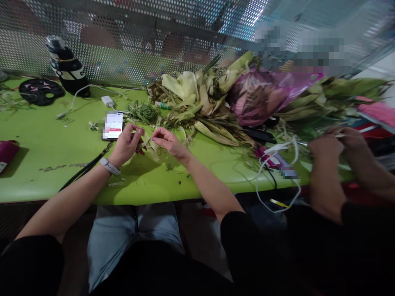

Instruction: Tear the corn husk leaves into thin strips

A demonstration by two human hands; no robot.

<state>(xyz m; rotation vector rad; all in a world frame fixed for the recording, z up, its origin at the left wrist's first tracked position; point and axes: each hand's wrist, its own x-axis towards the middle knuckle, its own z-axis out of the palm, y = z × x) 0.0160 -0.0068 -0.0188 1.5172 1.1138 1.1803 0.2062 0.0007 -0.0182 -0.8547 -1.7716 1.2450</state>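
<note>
Above the green tabletop [83,164], my left hand [127,143] has its fingers closed on a pale, thin piece of corn husk [151,149]. My right hand [169,142] pinches the same husk from the other side, thumb against forefinger. The husk spans the small gap between both hands, and its far edge blends with scraps behind. Just beyond my left hand lies a phone [112,126] with a lit screen. A pile of corn husks [197,98], some pale green and others dried brown, is heaped behind my right hand.
A purple plastic bag [256,96] rests among the husks. Thin green shreds [143,112] lie near a white charger [108,101]. A dark bottle [68,68] and black mask [41,91] stand back left. At right, a co-worker's hands [336,142] work near a white cable [294,152].
</note>
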